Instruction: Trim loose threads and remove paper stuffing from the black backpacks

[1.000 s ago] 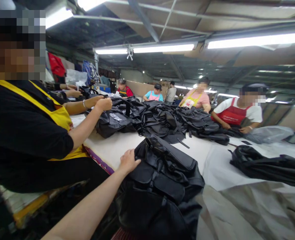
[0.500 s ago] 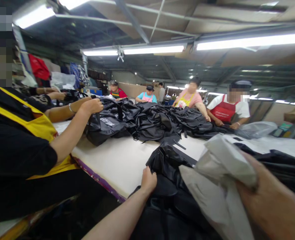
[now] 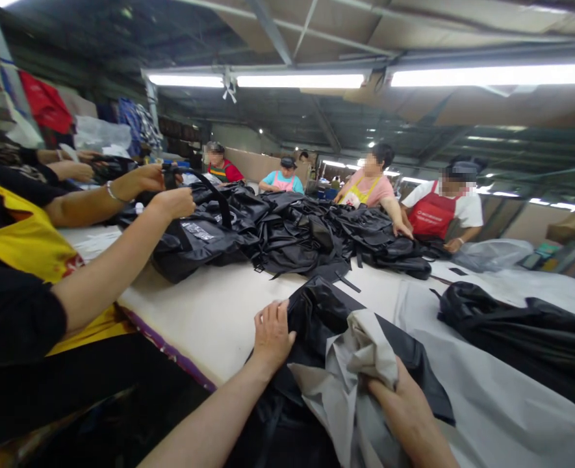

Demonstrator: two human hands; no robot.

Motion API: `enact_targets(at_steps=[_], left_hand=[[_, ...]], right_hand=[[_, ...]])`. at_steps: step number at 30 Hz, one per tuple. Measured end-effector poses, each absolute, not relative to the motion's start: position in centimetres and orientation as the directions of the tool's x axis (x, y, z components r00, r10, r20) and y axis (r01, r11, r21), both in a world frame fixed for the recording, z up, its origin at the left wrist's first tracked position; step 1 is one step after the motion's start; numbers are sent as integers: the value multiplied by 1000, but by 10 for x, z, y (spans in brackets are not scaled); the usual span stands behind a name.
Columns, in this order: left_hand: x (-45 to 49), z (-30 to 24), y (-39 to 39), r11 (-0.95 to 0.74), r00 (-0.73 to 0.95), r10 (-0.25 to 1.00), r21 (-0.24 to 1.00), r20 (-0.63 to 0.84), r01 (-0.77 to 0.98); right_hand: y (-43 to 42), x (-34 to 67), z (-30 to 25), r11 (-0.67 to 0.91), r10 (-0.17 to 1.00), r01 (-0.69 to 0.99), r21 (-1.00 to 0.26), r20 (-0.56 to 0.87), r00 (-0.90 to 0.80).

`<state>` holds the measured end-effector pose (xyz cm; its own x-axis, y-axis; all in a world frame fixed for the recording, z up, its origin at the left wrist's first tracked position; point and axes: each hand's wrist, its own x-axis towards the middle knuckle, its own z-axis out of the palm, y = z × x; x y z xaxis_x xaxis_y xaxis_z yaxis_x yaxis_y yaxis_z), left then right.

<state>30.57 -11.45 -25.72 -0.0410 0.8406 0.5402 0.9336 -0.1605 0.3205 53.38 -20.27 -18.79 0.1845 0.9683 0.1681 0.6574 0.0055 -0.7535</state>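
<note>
A glossy black bag (image 3: 316, 305) lies at the table edge right in front of me. My left hand (image 3: 273, 335) grips its left edge, fingers along the outside and thumb on the near face. Crumpled grey-white sheet material (image 3: 358, 357), paper or thin cloth, is bunched over the bag. My right hand (image 3: 407, 406) is closed around its right side, fingers partly hidden behind the folds. Whether the sheet comes out of the bag or lies on top I cannot tell.
A heap of black bags (image 3: 292, 227) covers the table's middle. More black bags (image 3: 516, 331) lie at right on a grey sheet (image 3: 506, 396). At left, a co-worker's hands (image 3: 173, 201) hold a black strap. Several people work across the white table (image 3: 209, 312).
My right hand has moved left and away from me with the grey-white sheet. My left hand's fingers have shifted from a pinch to lying along the bag's edge. The view has turned slightly right.
</note>
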Motion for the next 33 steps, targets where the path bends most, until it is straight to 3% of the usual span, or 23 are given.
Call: enact_targets(at_steps=[3, 6, 10, 14, 20, 26, 30, 33], left_hand=[[301, -251, -101, -400, 257, 831, 210, 494, 892], [288, -237, -91, -532, 414, 789, 167, 454, 830], [274, -211, -91, -589, 445, 752, 193, 487, 785], [273, -190, -101, -639, 521, 718, 142, 462, 756], [273, -172, -123, -650, 624, 688, -67, 370, 757], [290, -148, -126, -627, 643, 693, -170, 325, 761], [298, -140, -132, -703, 754, 592, -275, 285, 656], [300, -149, -144, -709, 769, 590, -297, 248, 640]], right_hand=[[-193, 514, -192, -39, 975, 489, -871, 73, 209], [-195, 484, -205, 31, 970, 512, -858, 150, 191], [-212, 435, -236, 274, 901, 730, -626, 433, 34], [-213, 400, -266, 481, 800, 798, -364, 555, -229], [-165, 432, -278, 443, 716, 884, -148, 652, -250], [-160, 429, -242, 391, 815, 887, -247, 541, -209], [-164, 416, -229, 420, 851, 895, -152, 408, -330], [-158, 419, -234, 362, 901, 924, -121, 298, -313]])
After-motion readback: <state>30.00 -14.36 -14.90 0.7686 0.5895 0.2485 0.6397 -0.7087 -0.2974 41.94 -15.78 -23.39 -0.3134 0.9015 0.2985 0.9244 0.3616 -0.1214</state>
